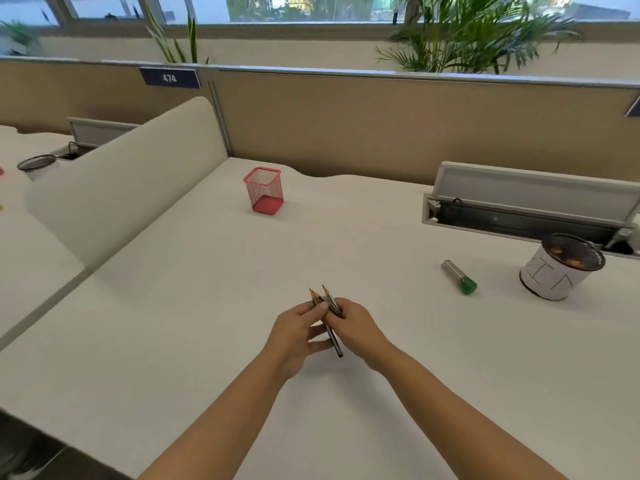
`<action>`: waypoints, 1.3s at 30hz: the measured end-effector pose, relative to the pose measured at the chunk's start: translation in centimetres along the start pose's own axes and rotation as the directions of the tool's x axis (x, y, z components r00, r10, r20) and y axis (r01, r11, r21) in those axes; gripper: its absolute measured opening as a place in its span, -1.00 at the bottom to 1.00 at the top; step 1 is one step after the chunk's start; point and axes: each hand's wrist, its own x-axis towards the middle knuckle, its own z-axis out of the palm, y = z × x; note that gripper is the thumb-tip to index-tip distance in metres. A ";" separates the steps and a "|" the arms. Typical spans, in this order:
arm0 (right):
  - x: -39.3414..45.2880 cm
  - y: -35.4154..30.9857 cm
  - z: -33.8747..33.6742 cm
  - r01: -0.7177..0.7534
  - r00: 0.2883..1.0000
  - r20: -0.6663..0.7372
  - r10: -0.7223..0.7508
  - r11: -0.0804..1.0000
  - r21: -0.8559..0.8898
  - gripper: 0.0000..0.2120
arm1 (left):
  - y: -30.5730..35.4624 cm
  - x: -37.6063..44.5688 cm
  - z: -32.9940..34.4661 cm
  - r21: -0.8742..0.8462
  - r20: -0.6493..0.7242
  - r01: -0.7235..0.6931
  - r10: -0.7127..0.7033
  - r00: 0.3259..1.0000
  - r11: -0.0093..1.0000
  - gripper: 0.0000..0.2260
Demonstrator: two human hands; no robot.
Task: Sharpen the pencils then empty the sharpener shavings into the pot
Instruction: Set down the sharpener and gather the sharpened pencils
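Both of my hands meet over the middle of the white desk (pixel 207 306) and hold a small bunch of dark pencils (pixel 335 342). Their sharpened tips point away from me. My left hand (pixel 298 332) pinches the bunch near the tips. My right hand (pixel 353 325) curls round the pencils from the right. A green-capped cylindrical sharpener (pixel 459 277) lies on its side to the right, apart from my hands. Further right stands a round mesh pot (pixel 561 268) wrapped in white paper, with brownish shavings inside.
A red mesh pen holder (pixel 265 190) stands at the back centre. An open cable tray (pixel 526 209) runs behind the pot. A curved beige divider (pixel 121 178) bounds the desk on the left, and a second mesh pot (pixel 36 166) sits on the neighbouring desk.
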 end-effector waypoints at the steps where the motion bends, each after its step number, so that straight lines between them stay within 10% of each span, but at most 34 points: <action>1: 0.2 -0.4 0.3 0.022 0.998 0.058 -0.021 1.000 -0.017 -0.76 | 0.3 -0.4 -0.4 -0.016 -0.045 -0.025 0.024 0.999 1.000 -0.79; 17: 1.0 -1.3 2.8 0.168 0.985 -0.026 -0.169 0.984 -0.053 -0.71 | 2.3 0.8 -2.1 0.122 -0.107 -0.121 0.134 0.985 0.985 -0.87; 39: 10.3 -9.6 5.3 0.141 0.990 0.055 -0.133 0.970 -0.198 -0.82 | 11.6 5.5 -10.6 0.280 0.162 -0.298 0.261 0.952 0.913 -0.81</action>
